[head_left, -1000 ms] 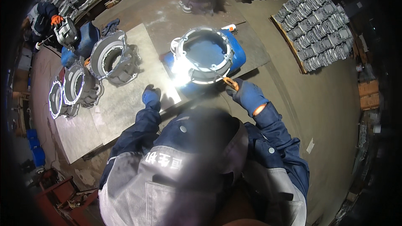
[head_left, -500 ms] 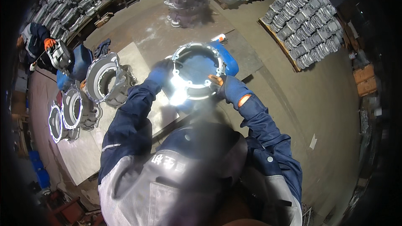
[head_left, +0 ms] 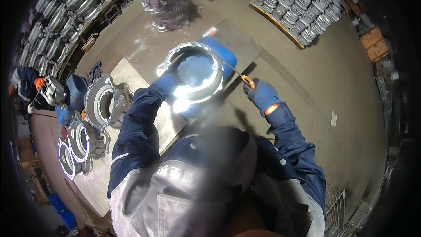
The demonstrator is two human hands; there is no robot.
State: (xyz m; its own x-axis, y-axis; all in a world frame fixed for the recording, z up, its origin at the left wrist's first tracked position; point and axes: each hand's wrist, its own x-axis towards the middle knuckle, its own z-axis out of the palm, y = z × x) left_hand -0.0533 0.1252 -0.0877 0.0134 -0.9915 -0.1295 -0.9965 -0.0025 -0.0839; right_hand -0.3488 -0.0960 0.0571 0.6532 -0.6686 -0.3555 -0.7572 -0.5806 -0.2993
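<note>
Watch the large silvery ring-shaped metal housing (head_left: 202, 93), centre of the frame: it looks propped on the blue rounded plastic drum (head_left: 226, 56), so uneven pressure could tip or roll it, especially if your left hand lets up. The orange-handled tool with a thin dark shaft (head_left: 248, 81) could slip off the rim if its angle is poor, scratching metal or jabbing toward your other glove. Harsh glare on the housing's lower left might hide the edge and cause a misplaced stroke.

Your right hand (head_left: 264, 97), blue-gloved, right of centre, has its fingers closed around the orange handle; the housing lies up and left of them, apart, with the shaft reaching toward its right rim. Tip contact: can't tell. Your left hand (head_left: 165, 84), also blue-gloved, is against the housing's left side, which sits just right of those fingers; how tightly they're curled, can't tell.
</note>
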